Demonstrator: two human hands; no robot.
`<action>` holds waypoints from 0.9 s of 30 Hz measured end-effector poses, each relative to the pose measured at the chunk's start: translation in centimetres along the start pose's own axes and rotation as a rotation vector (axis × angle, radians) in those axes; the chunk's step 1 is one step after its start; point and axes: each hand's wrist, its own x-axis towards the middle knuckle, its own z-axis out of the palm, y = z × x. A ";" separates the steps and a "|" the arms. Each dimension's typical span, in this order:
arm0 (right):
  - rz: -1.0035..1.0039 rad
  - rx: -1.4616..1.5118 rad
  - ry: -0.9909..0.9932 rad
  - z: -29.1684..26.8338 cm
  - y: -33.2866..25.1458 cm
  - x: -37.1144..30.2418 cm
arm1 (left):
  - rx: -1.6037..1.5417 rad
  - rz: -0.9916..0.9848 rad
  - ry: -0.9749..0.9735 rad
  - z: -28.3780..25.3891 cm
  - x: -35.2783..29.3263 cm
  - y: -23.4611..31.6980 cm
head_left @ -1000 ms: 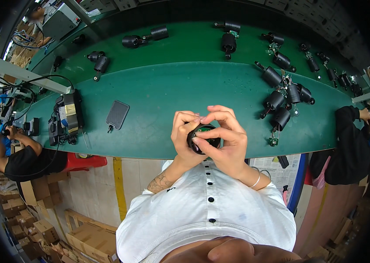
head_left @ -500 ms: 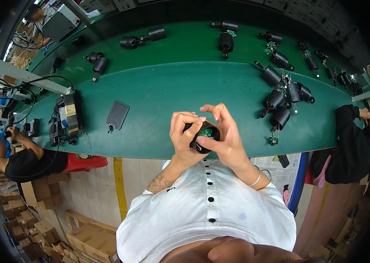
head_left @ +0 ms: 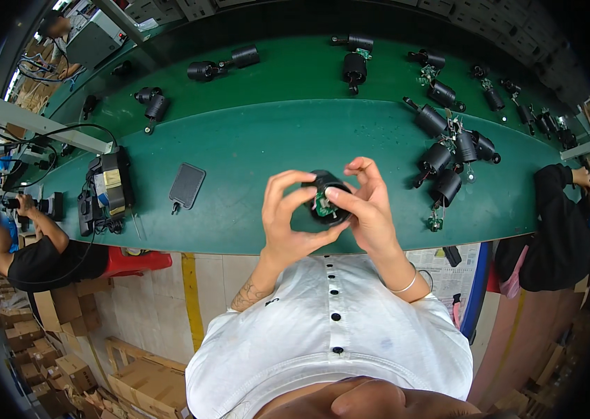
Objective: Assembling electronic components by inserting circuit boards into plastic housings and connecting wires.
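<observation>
Tilted since the earlier frame, the black cylinder [head_left: 321,178] is held above the table [head_left: 239,174], its green circuit board [head_left: 323,206] more exposed. The cylinder is pinched by the left hand [head_left: 282,220], thumb and fingers spread wider; the board is touched by the right hand's [head_left: 373,220] thumb. Seemingly, the board is placed at the mouth, left uncovered.
</observation>
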 end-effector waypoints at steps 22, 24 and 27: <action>-0.706 -0.442 0.240 -1.5 1.3 1.1 | 0.058 -0.196 -0.007 3.8 -3.0 0.8; -0.712 -0.445 0.248 -1.8 1.6 1.3 | -0.167 -0.273 -0.006 4.0 -2.9 0.7; -0.720 -0.455 0.272 -2.1 2.0 1.7 | -0.844 -0.497 -0.005 4.3 -2.8 0.7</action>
